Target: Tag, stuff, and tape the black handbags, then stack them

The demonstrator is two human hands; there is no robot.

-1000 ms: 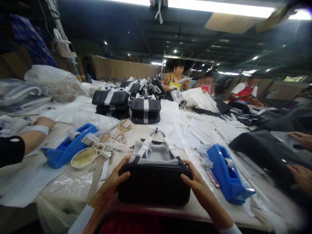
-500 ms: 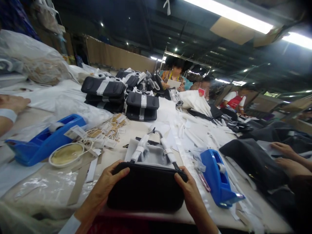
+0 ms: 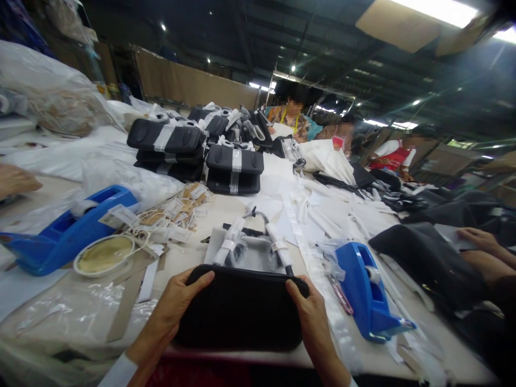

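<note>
A black zip case (image 3: 239, 309) lies at the near table edge, its lid lowered. My left hand (image 3: 171, 309) grips its left end, thumb on the top rim. My right hand (image 3: 310, 314) grips the right end the same way. Behind the case lies its grey lining piece with two white-wrapped handle straps (image 3: 252, 242) pointing away from me.
Two blue tape dispensers (image 3: 66, 231) (image 3: 368, 290) flank the case; a round lid (image 3: 105, 253) and paper tags lie left. Stacked black cases (image 3: 234, 169) stand farther back. Other people's hands show at far left (image 3: 14, 180) and right on dark fabric (image 3: 481, 252). Several workers sit beyond.
The case's lid came down from upright to nearly flat in both my hands. The view swung slightly left and up.
</note>
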